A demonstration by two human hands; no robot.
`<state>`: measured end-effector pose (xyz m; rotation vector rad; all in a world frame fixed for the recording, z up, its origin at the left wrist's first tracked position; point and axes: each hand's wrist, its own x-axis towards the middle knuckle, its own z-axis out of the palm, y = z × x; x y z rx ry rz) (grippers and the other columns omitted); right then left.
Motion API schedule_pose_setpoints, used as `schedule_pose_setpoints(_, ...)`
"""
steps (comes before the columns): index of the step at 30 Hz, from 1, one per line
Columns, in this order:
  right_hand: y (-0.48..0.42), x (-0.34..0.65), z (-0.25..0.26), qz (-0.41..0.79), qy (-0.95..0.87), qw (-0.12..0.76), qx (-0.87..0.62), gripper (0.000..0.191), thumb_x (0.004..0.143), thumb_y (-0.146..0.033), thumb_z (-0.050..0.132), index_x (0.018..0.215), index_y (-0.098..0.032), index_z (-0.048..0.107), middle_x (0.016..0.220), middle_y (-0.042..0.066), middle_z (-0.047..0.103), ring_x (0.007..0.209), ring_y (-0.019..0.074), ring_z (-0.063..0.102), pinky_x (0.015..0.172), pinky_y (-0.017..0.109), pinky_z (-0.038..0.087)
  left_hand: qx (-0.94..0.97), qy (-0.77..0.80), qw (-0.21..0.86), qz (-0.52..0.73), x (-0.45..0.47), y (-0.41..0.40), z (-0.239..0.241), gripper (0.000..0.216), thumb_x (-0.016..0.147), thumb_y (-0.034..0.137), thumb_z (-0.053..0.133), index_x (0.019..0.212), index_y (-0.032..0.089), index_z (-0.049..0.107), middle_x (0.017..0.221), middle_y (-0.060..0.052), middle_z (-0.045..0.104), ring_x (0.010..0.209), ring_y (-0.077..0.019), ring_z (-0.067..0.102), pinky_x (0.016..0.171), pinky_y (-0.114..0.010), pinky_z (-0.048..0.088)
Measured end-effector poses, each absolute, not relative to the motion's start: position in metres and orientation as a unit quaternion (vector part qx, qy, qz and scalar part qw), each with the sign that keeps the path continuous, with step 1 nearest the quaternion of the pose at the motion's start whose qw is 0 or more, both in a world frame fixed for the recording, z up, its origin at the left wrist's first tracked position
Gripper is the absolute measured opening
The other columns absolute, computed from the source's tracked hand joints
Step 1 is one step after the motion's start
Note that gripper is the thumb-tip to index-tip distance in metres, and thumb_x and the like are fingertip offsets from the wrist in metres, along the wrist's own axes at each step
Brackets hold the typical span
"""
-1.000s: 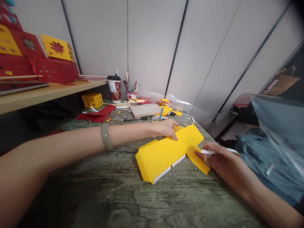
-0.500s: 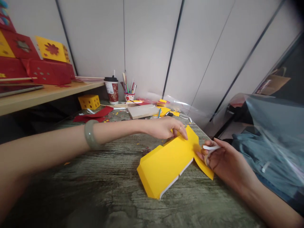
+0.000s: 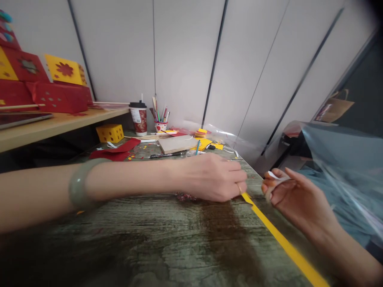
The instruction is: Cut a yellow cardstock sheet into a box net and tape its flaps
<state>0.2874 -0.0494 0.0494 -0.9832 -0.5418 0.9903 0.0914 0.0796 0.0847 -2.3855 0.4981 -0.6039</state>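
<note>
My left hand [image 3: 214,177] is closed, pinching the top of a yellow paper piece [image 3: 284,244] that shows edge-on as a thin yellow line running down to the lower right above the table. A green bangle [image 3: 78,186] sits on that forearm. My right hand [image 3: 287,195] hovers just right of the yellow piece with its fingers curled, holding a small white strip [image 3: 275,175] between thumb and fingers.
The wooden table [image 3: 155,239] carries a paper cup [image 3: 139,117], a pen pot [image 3: 160,125], a wooden board [image 3: 176,143], a yellow cube [image 3: 110,132] and red paper scraps [image 3: 115,150] at the back. A shelf [image 3: 48,123] with red and yellow boxes is on the left. Clear plastic sheeting [image 3: 344,159] is on the right.
My left hand has lifted the yellow piece off the table and turned it edge-on toward the lower right. My right hand has let go of its flap and moved up, still with the white strip.
</note>
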Motion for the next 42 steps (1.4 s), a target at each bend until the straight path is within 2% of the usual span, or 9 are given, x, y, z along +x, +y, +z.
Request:
schedule_pose_setpoints(6,-0.060,0.307,0.073,0.334,-0.294,0.738,-0.508,0.011,0.076,-0.022,0.057,0.069,-0.021,0.064,0.075,0.001,0.061,0.065,0.0118,0.056,0.061,0.022,0.047,-0.875,0.032,0.431,-0.218,0.069,0.032,0.106,0.027,0.076,0.005,0.033,0.072,0.013,0.059,0.069,-0.009,0.054,0.055,-0.0146,0.044,0.043,-0.029,0.024)
schedule_pose_setpoints(9,-0.064,0.306,0.078,0.271,-0.345,0.727,-0.528,0.010,0.075,-0.021,0.059,0.067,-0.021,0.064,0.073,-0.001,0.059,0.065,0.0101,0.053,0.057,0.018,0.044,-0.889,-0.028,0.416,-0.190,0.063,0.018,0.085,0.020,0.069,0.007,0.040,0.063,0.013,0.058,0.058,-0.009,0.051,0.049,-0.0164,0.044,0.039,-0.028,0.021)
schedule_pose_setpoints(16,-0.073,0.284,0.062,0.266,-0.398,0.618,-0.624,0.010,0.066,-0.025,0.069,0.073,-0.020,0.063,0.067,0.000,0.062,0.061,0.0126,0.053,0.049,0.018,0.040,-0.978,0.049,0.182,-0.095,0.068,0.030,0.030,0.011,0.072,0.020,0.055,0.062,0.018,0.059,0.062,-0.004,0.056,0.054,-0.0170,0.052,0.036,-0.025,0.021)
schedule_pose_setpoints(18,-0.071,0.274,0.061,0.266,-0.426,0.574,-0.647,0.012,0.067,-0.030,0.068,0.073,-0.020,0.063,0.069,0.000,0.063,0.064,0.0136,0.053,0.052,0.019,0.040,-0.992,-0.017,0.087,-0.091,0.071,0.044,0.036,0.026,0.080,0.037,0.046,0.069,0.020,0.062,0.068,-0.003,0.060,0.061,-0.0176,0.056,0.039,-0.024,0.026)
schedule_pose_setpoints(20,-0.067,0.262,0.064,0.250,-0.471,0.526,-0.663,0.015,0.067,-0.035,0.066,0.073,-0.022,0.063,0.069,0.000,0.063,0.065,0.0146,0.054,0.054,0.021,0.040,-0.988,-0.079,-0.040,-0.128,0.074,0.057,0.049,0.032,0.084,0.038,0.039,0.076,0.020,0.064,0.074,-0.004,0.064,0.068,-0.0148,0.057,0.048,-0.024,0.034)
schedule_pose_setpoints(23,-0.057,0.241,0.072,0.225,-0.547,0.464,-0.659,0.014,0.065,-0.037,0.066,0.071,-0.024,0.063,0.066,-0.001,0.065,0.063,0.0155,0.056,0.052,0.021,0.041,-0.945,-0.110,-0.251,-0.176,0.077,0.069,0.070,0.027,0.077,0.041,0.049,0.090,0.022,0.064,0.085,-0.001,0.066,0.074,-0.0114,0.057,0.061,-0.023,0.039)
schedule_pose_setpoints(25,-0.049,0.230,0.076,0.211,-0.582,0.447,-0.646,0.013,0.064,-0.036,0.066,0.068,-0.024,0.063,0.064,0.000,0.065,0.061,0.0151,0.057,0.050,0.020,0.042,-0.924,-0.113,-0.323,-0.173,0.078,0.071,0.077,0.027,0.073,0.040,0.054,0.089,0.020,0.065,0.082,0.000,0.066,0.072,-0.0110,0.056,0.061,-0.022,0.040)
schedule_pose_setpoints(32,-0.034,0.219,0.079,0.136,-0.614,0.445,-0.638,0.007,0.067,-0.029,0.066,0.071,-0.025,0.062,0.066,-0.003,0.065,0.059,0.0101,0.057,0.046,0.013,0.042,-0.913,-0.196,-0.321,-0.156,0.078,0.069,0.081,0.024,0.068,0.036,0.050,0.073,0.021,0.068,0.061,0.000,0.061,0.052,-0.0095,0.047,0.046,-0.023,0.034)
schedule_pose_setpoints(42,-0.033,0.214,0.077,-0.015,-0.638,0.420,-0.645,0.007,0.071,-0.029,0.063,0.078,-0.028,0.062,0.074,-0.004,0.067,0.062,0.0130,0.059,0.046,0.018,0.043,-0.895,-0.174,-0.341,-0.229,0.071,0.069,0.082,0.014,0.065,0.026,0.049,0.065,0.019,0.061,0.058,0.003,0.056,0.052,-0.0072,0.045,0.043,-0.019,0.031)
